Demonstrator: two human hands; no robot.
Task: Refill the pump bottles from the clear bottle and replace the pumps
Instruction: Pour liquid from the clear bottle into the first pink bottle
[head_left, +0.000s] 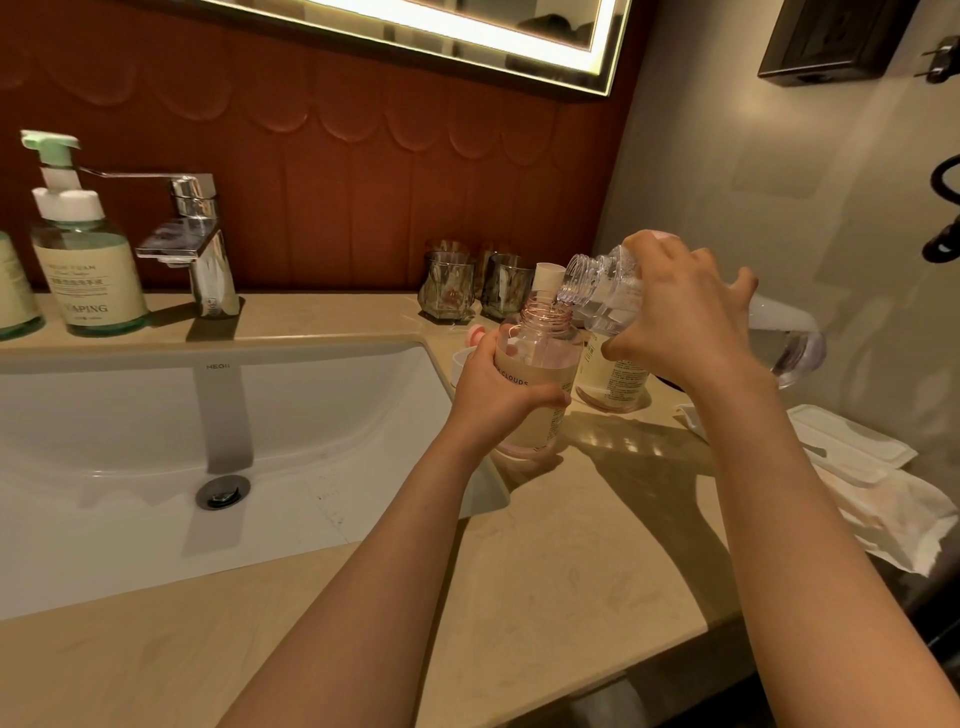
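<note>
My left hand (493, 395) grips a pink-tinted bottle (540, 364) with a cream label; its threaded neck is uncapped and it stands at the sink's right edge. My right hand (680, 317) holds the clear bottle (602, 291) tipped over, its open mouth right above the pink bottle's neck. Behind them stands a second pink bottle (618, 374), also without a pump, half hidden by the clear bottle. A pink-and-white pump (470, 345) lies on the counter behind my left hand, mostly hidden.
The white sink (156, 415) and chrome tap (200, 244) fill the left side. A green pump bottle (85, 249) stands far left. Two tinted glasses (475, 283) sit against the back wall. A white wipes pack and crumpled tissue (862, 467) lie on the beige counter (571, 597) at right.
</note>
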